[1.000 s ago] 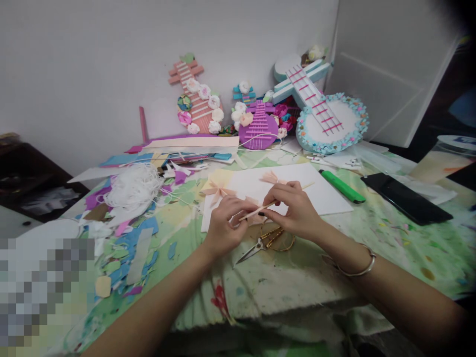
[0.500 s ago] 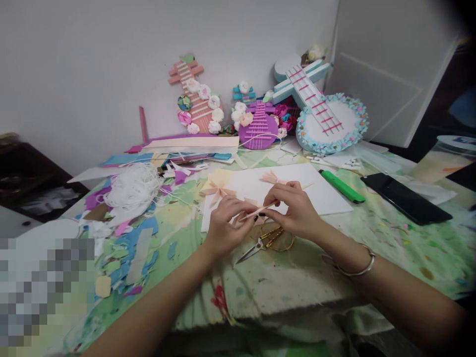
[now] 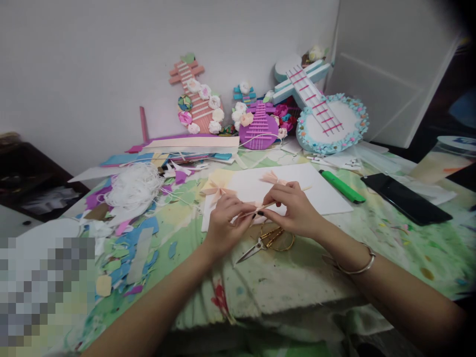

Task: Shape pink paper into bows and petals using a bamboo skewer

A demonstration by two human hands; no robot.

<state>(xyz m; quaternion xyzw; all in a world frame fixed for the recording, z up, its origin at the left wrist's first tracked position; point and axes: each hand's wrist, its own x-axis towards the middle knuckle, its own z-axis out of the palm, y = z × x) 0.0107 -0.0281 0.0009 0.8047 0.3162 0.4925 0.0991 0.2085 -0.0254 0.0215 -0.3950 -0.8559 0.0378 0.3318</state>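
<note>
My left hand (image 3: 228,220) pinches a small pale peach paper piece (image 3: 258,208), largely hidden by the fingers. My right hand (image 3: 295,208) has a thin wooden stick (image 3: 307,188) in its closed fingers, one end jutting out to the right. The fingertips of both hands nearly meet, and the stick's other end is at the paper. Gold-handled scissors (image 3: 256,246) lie just below the hands on the cloth. Beyond the hands, a folded peach paper flower (image 3: 220,190) and a second peach paper piece (image 3: 272,177) rest by the white sheet (image 3: 312,173).
Right of the sheet lie a green cutter or marker (image 3: 342,186) and a black phone (image 3: 407,198). White string (image 3: 132,188) and paper scraps (image 3: 130,253) cover the left. Decorated paper instruments (image 3: 330,124) stand against the wall. A plastic cup (image 3: 442,161) is at the far right.
The stick has shifted slightly left and its exposed right end is shorter. The left fingertips have moved a little around the paper. Everything else stays where it was.
</note>
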